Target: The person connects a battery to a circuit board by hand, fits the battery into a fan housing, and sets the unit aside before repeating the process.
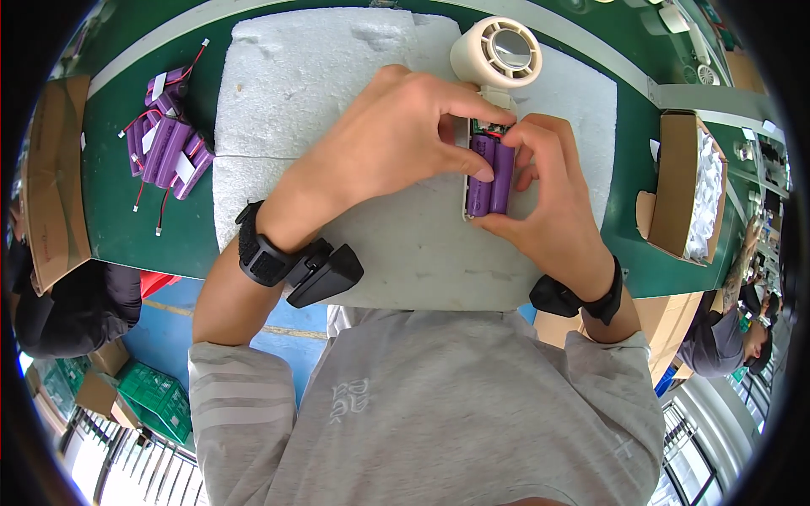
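Note:
A cream handheld fan (498, 52) lies on the foam pad, its round head away from me and its handle toward me. The handle is uncovered, and a purple two-cell battery pack (489, 187) sits lengthwise in it. Above the cells a small green circuit board (487, 126) with red wires shows between my fingers. My left hand (413, 126) reaches across, thumb on the cells and index finger at the board end. From the other side my right hand (544, 181) grips the handle, its thumb at the lower end and its curled fingers beside the board.
Several purple battery packs with red and black leads (169, 148) lie in a heap on the green table at left. A white foam pad (287, 84) and a grey mat (405, 253) lie beneath the work. Cardboard boxes stand left (59, 177) and right (675, 185). Other people sit at both sides.

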{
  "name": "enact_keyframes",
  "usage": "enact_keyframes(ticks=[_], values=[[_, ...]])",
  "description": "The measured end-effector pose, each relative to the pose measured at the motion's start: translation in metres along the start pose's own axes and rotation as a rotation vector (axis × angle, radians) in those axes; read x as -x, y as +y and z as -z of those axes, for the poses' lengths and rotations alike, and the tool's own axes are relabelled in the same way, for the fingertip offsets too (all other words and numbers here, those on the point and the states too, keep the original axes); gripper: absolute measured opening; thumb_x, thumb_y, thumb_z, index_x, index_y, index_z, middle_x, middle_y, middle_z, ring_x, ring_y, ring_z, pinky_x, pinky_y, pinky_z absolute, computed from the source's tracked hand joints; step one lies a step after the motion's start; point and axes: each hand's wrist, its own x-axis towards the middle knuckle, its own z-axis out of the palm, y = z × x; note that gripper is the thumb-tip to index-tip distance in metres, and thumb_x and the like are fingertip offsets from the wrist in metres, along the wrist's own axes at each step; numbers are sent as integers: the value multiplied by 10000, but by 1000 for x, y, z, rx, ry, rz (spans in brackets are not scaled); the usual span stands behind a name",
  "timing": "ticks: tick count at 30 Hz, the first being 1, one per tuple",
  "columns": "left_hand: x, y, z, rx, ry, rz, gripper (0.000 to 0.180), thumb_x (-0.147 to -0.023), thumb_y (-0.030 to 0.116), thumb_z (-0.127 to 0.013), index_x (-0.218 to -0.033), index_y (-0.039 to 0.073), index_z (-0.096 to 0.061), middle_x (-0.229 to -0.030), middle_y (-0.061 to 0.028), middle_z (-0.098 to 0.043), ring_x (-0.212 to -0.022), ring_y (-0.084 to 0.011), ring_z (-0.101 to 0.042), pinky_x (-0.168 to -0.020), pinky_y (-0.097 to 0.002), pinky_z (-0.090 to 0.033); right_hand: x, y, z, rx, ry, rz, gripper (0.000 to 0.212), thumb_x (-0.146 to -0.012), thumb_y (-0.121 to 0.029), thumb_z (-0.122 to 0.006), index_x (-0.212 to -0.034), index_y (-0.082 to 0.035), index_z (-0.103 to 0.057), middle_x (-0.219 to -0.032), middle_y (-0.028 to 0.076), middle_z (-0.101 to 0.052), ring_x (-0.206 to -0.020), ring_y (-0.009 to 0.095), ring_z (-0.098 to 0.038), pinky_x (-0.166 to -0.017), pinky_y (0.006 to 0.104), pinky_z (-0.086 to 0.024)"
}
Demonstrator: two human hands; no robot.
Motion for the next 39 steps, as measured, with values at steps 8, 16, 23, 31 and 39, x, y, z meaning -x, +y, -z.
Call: enact_keyframes(ticks=[8,16,23,31,39], values=[[1,2,-1,72,29,50,403,-641,131,-834,-1032,111,-739,-830,-95,-703,-652,-243,-635,-663,-315,-516,-8,-1,8,-3,-31,87,768,-540,-36,-883,-1200,-97,-496,-1210,91,-475,-933,210,-567,-686,296,-498],[0,0,-1,55,-4,27,428,-645,97,-838,-1060,107,-732,-862,-86,-712,-647,-201,-617,-652,-303,-511,7,5,9,124,-93,189,674,-603,-121,-875,-1192,-5,-568,-1232,117,-493,-1025,262,-583,-803,368,-541],[0,-7,-1,89,-21,3,469,-662,43,-838,-1111,91,-711,-977,-84,-721,-703,-144,-615,-676,-278,-516,7,-5,8,393,-104,274,662,-691,-207,-821,-1234,46,-540,-1285,151,-473,-1094,314,-559,-896,373,-520],[-7,-16,-9,-114,282,-180,575,-740,51,-788,-1279,124,-602,-1225,-104,-636,-911,-207,-623,-754,-295,-512,-44,17,16,403,-45,268,639,-718,-164,-780,-1265,35,-519,-1338,175,-456,-1158,358,-525,-922,402,-489],[-12,-13,-1,-107,356,111,501,-769,73,-752,-1246,87,-603,-1303,-154,-562,-1153,-344,-548,-953,-374,-473,-87,-18,76,354,280,292,482,-808,-113,-720,-1243,2,-547,-1261,179,-540,-1041,311,-601,-845,365,-511]])
